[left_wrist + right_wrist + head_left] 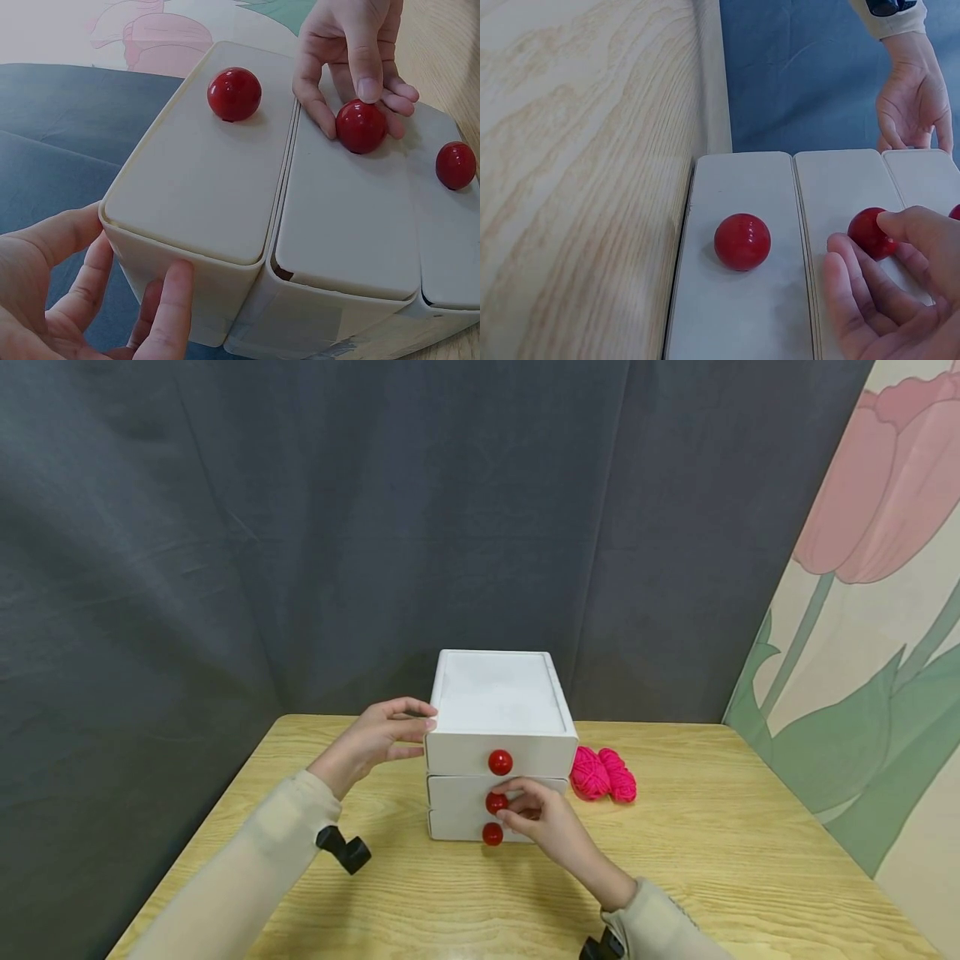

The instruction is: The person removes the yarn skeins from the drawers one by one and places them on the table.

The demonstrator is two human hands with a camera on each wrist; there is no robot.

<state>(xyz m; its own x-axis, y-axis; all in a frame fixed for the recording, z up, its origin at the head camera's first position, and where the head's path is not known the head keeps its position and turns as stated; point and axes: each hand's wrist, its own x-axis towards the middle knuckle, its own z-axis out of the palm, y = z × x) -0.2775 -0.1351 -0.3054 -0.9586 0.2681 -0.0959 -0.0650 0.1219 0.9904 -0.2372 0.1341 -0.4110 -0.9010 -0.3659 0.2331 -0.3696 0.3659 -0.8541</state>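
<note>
A white cabinet [502, 693] with three stacked drawers stands on the table, a round red knob on each drawer front. My right hand [551, 822] pinches the middle drawer's red knob [361, 127] between thumb and fingers. This middle drawer [349, 217] sits in its frame, with a narrow dark gap at one corner. Above it is the top drawer's knob [500, 762]; below it, the bottom drawer's knob [742, 241]. My left hand [378, 735] touches the upper left side of the cabinet, its fingers extended along the edge and side wall.
Two skeins of bright pink yarn [603, 774] lie on the wooden table [712, 827], just right of the cabinet. A dark curtain [420, 527] hangs behind the table. On the right is a wall [847, 693] painted with a pink tulip and green leaves.
</note>
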